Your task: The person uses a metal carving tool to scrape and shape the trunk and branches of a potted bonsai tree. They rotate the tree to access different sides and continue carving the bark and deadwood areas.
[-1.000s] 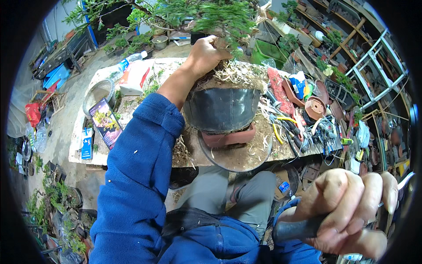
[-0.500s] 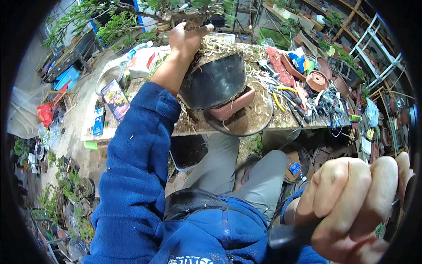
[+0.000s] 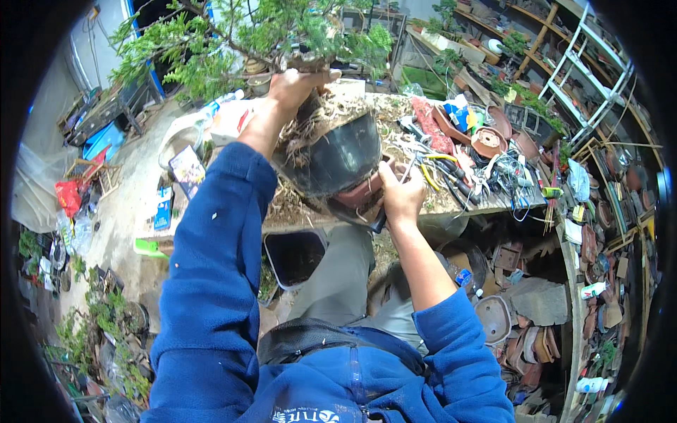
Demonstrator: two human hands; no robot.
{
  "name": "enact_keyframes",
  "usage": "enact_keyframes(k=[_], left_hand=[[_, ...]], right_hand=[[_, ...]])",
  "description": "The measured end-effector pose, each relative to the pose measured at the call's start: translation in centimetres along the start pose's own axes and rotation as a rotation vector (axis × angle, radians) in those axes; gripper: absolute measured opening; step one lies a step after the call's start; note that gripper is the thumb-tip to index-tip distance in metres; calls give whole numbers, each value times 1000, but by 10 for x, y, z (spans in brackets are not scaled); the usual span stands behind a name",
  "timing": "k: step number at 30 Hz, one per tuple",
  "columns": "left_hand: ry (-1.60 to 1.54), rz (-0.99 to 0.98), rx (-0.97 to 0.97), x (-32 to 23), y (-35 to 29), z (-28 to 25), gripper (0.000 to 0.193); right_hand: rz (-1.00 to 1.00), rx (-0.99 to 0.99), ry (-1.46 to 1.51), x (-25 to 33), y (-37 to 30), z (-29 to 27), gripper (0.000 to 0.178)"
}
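My left hand [image 3: 295,90] is closed around the base of the trunk of a small evergreen tree [image 3: 211,46], whose branches spread to the far left. Its root mass sits in a tilted black plastic pot [image 3: 337,161], with pale fibrous roots [image 3: 300,141] hanging over the rim. Under the black pot lies a reddish-brown rectangular pot [image 3: 358,192]. My right hand [image 3: 403,194] is closed on a dark-handled tool [image 3: 379,222] beside the pots' right side. Only the handle's end shows clearly; the tool's working end cannot be made out.
Pliers with yellow handles [image 3: 430,178] and other hand tools lie right of the pots on the table [image 3: 282,224]. Small clay pots [image 3: 489,142] stand behind them. A phone [image 3: 187,171] and a blue box [image 3: 163,209] lie at left. Below is a black tub [image 3: 296,257].
My right hand has come from the lower right, near the camera, to the right side of the pots, still with the dark-handled tool. My left hand stays on the trunk.
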State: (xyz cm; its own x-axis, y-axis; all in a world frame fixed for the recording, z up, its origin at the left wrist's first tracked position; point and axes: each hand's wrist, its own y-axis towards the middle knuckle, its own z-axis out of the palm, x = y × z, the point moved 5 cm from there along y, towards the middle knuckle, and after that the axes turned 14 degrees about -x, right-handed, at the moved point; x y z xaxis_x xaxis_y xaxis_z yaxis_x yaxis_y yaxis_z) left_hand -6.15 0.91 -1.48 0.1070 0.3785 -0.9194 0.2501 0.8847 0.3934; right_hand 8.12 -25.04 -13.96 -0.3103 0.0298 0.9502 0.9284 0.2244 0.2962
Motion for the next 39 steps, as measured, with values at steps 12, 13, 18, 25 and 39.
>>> enact_keyframes(k=[12, 13, 18, 25, 39], left_hand=[[1114, 234, -90, 26, 66, -5, 19], [1022, 174, -166, 21, 66, -5, 21], [1038, -74, -192, 15, 64, 1, 24], [195, -328, -464, 22, 54, 4, 53], [254, -170, -360, 9, 39, 50, 49]], right_hand=[[-221, 180, -376, -11, 50, 19, 22], [-260, 161, -404, -12, 57, 20, 22], [-268, 212, -416, -19, 102, 16, 29], [-83, 167, -112, -34, 122, 1, 29], [37, 213, 266, 54, 60, 18, 41]])
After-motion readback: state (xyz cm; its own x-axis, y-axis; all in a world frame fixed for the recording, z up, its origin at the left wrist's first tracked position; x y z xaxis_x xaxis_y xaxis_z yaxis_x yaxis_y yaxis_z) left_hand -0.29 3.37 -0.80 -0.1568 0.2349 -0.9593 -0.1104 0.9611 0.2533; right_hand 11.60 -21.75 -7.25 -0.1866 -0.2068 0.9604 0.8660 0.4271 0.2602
